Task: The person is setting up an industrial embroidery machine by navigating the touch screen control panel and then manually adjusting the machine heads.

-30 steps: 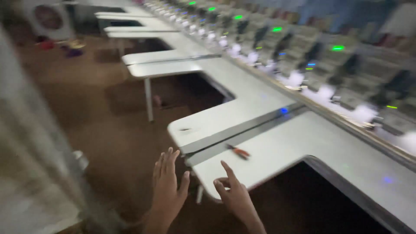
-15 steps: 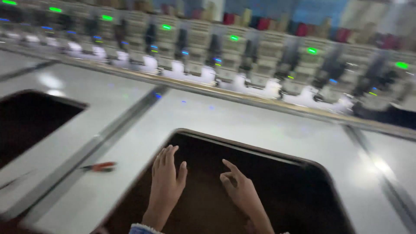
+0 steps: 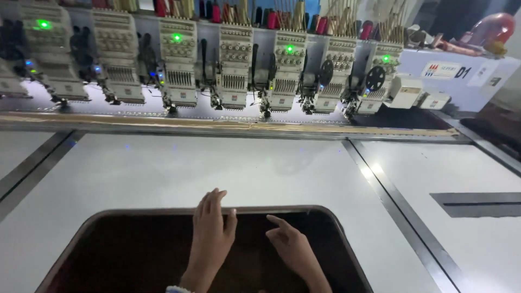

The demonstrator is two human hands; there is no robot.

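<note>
Left hand point(image 3: 211, 230) flat, fingers at cutout rim point(image 3: 163, 210); right hand point(image 3: 290, 247) loosely spread.

Both hands are reaching further forward than a moment earlier: the left hand point(image 3: 213, 230) is now laying its fingertips point(image 3: 213, 196) over the far rim of the dark cutout point(image 3: 108, 255), the right hand point(image 3: 291, 247) trailing just beside it. The red-handled tool, earlier left of the left hand, is no longer showing. The embroidery heads point(image 3: 233, 59) ahead of the hands are appearing closer.

Both forearms cut off at bottom edge; leftmost embroidery head point(image 3: 11, 70) cropped, blurred.
</note>
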